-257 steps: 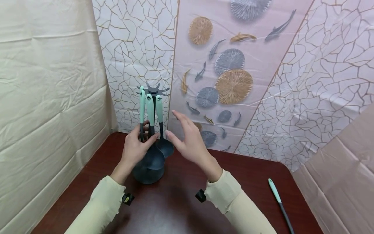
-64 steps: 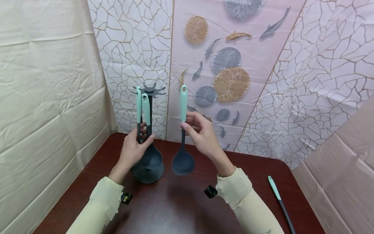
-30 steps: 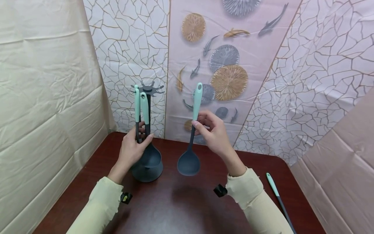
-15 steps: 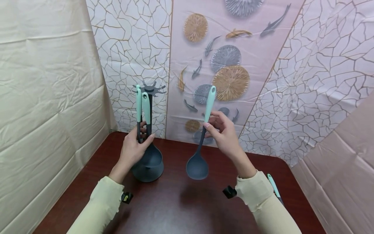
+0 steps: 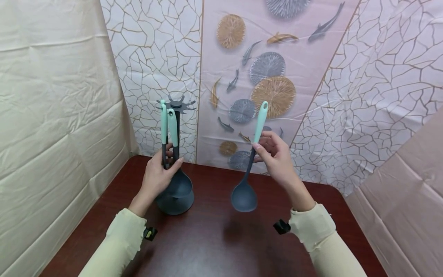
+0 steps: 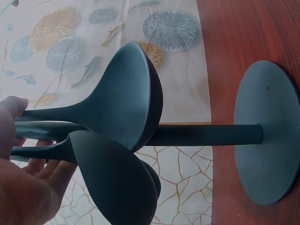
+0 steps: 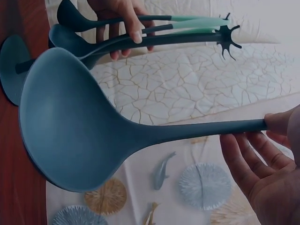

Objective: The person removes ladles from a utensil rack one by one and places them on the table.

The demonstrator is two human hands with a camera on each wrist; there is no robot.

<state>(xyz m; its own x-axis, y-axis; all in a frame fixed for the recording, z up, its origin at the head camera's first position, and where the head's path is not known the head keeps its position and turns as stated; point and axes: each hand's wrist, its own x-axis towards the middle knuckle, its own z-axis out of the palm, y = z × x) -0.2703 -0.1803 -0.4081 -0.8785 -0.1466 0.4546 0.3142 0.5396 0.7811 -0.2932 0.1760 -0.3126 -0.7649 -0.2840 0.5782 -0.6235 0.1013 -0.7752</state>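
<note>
Cream cloth (image 5: 62,96) creasing down the left, and patterned cloth (image 5: 225,61) filling the far side. Spreading below, a dark red table (image 5: 204,238). Standing on its left part, a dark stand (image 6: 206,135), branching into prongs at the top. Hanging in the air right of the stand and well apart from it, seemingly above the table, a dark ladle (image 7: 140,136) with a mint handle, leaning its top to the right. Clustering beside the stand's post, at least two hanging ladles (image 5: 181,186), possibly hiding a third.

Wrapping the left hand (image 5: 156,175) round the stems of the hanging ladles, thumb lying on the near side. Pinching the ladle's slim stem just under the mint handle with the right hand (image 5: 277,156).

Judging by looks, probably handling as light, fairly stiff and hardly fragile, but perhaps twisting in the fingers, the wide bowl weighing down below. Likely gripping more surely on the thicker handle.

Comparing with a second ago: carrying the ladle farther right, leaning it more, and losing sight of the mint-handled tool at the near right, probably hiding behind the right sleeve (image 5: 313,227). Keeping left hand and stand in about the same place.
</note>
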